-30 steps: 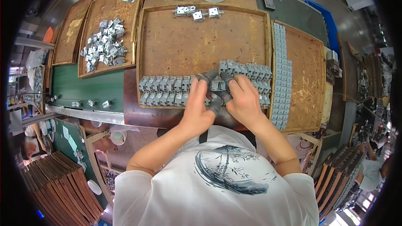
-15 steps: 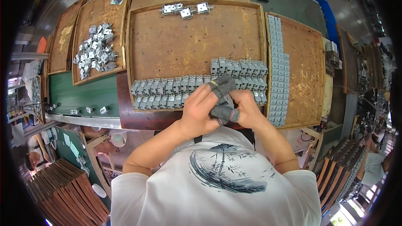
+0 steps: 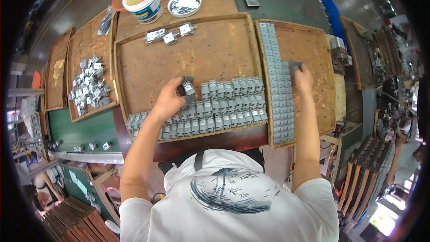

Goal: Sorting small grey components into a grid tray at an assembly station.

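My left hand [image 3: 168, 101], with dark finger covers, is closed on a grey block with a silvery top [image 3: 188, 88]. It holds this block at the left end of the back row of similar grey blocks [image 3: 228, 88] in the middle tray [image 3: 148, 58]. Over the right tray [image 3: 317, 49], the fingers of my right hand [image 3: 304, 79] are pressed together in dark covers. They are beside the far end of the second column of light grey blocks [image 3: 283, 94]. Whatever lies between those fingertips is hidden.
Several silvery metal parts [image 3: 169, 38] lie at the middle tray's far edge. A heap of them [image 3: 91, 85] fills part of the left tray. Beyond stand a white bucket [image 3: 148, 11] and a round dish of small dark pieces [image 3: 184, 2]. Raised wooden rims separate the trays.
My hands, together over the near part of the middle tray before, have parted. The left moved left with a grey block; the right reached out to the right tray. The view has shifted too.
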